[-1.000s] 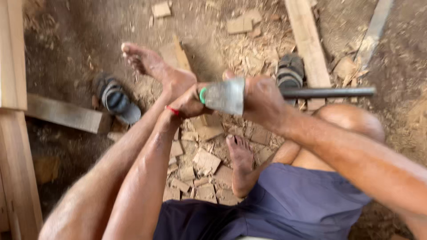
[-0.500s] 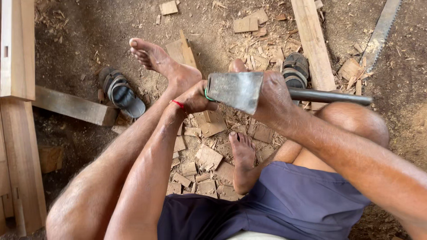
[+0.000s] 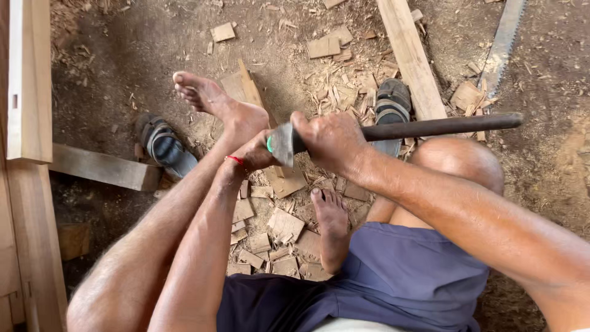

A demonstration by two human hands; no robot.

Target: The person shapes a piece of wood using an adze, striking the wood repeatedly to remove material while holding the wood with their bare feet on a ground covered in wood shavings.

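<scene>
Two hands meet over the chip-strewn dirt floor (image 3: pixel 110 74): the right hand (image 3: pixel 332 140) has its fingers curled tight around an axe (image 3: pixel 289 142) just behind the head, its dark handle running right. The left hand (image 3: pixel 255 150) is closed around something beneath the blade, hidden from view.

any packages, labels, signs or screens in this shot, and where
None in view: only the dirt floor, wood offcuts, planks, a saw blade, two sandals and the axe gripped near its head by the right hand, left hand beside it.
</scene>
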